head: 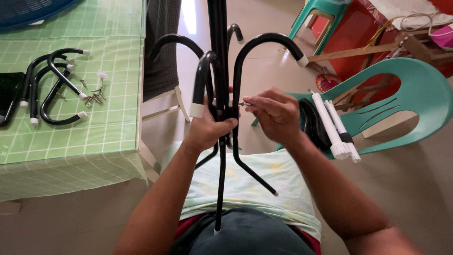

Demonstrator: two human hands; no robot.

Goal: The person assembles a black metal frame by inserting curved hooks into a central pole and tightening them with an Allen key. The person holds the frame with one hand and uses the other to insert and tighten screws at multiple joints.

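My left hand (207,130) grips a black metal pole (218,52) where several curved black hooks (264,45) with white caps join it. The pole runs from the top of the view down to my lap. My right hand (276,113) pinches a small screw (245,104) between thumb and fingers, its tip against the hook bracket on the pole.
A table with a green checked cloth (71,127) at left carries loose curved black hooks (54,87) and several small screws (94,97). A teal plastic chair (410,89) at right holds black and white tubes (332,127). A dark chair (160,52) stands beyond the table.
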